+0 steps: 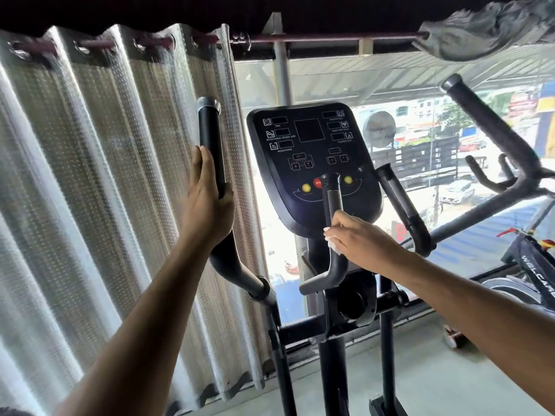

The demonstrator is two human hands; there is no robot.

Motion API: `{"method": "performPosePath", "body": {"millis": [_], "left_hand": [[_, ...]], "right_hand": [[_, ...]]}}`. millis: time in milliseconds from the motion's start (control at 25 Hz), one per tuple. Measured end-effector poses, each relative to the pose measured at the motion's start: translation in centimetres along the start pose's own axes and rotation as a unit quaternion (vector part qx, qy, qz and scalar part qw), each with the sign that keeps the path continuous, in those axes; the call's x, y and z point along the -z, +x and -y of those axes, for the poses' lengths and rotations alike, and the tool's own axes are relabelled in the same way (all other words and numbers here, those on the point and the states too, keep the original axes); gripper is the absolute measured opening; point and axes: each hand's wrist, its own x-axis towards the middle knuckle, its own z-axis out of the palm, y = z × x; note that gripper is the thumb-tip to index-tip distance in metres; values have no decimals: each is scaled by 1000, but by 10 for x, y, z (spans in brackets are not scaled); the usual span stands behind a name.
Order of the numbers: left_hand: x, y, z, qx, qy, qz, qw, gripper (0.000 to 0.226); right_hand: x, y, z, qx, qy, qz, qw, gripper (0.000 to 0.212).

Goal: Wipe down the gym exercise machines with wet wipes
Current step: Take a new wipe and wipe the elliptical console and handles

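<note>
A black elliptical machine stands in front of me, its console [312, 163] facing me with dark displays and yellow and red buttons. My left hand [207, 199] grips the tall left moving handle [211, 136], fingers wrapped round the bar. My right hand [360, 241] holds a white wet wipe [334, 246] round the left inner fixed handle [332, 205] just below the console. The wipe is mostly hidden under my fingers. The right inner handle [402, 205] and the long right moving handle [492, 130] are untouched.
A pale perforated curtain [105, 175] hangs at the left on a rod [300, 39]. A large window [420, 139] behind the machine looks onto a street. An exercise bike [528, 265] stands at the right. Grey floor [390, 379] lies below.
</note>
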Motion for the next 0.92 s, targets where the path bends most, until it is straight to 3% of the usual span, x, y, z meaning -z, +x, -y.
{"method": "performPosePath", "body": {"millis": [120,280,440,640,720,920], "left_hand": [[2,-8,-4,-13,-16,-2,1000,75],[0,-15,-2,-19,-33,12,999,76],[-1,-30,16,-68,-92,33,993,78],[-10,-59,23,-149,26,-60,987,69],[-10,-66,26,-180,58,-84,978,64],[-7,-76,29,-187,48,-49,980,76]], "right_hand": [[4,18,-5,-39,2,-6,999,16],[29,51,9,-78,123,-62,987,14],[66,101,33,-33,183,-123,975,17],[116,201,61,49,174,-187,966,17],[123,242,74,93,141,-189,967,17],[107,284,95,142,61,-102,983,20]]}}
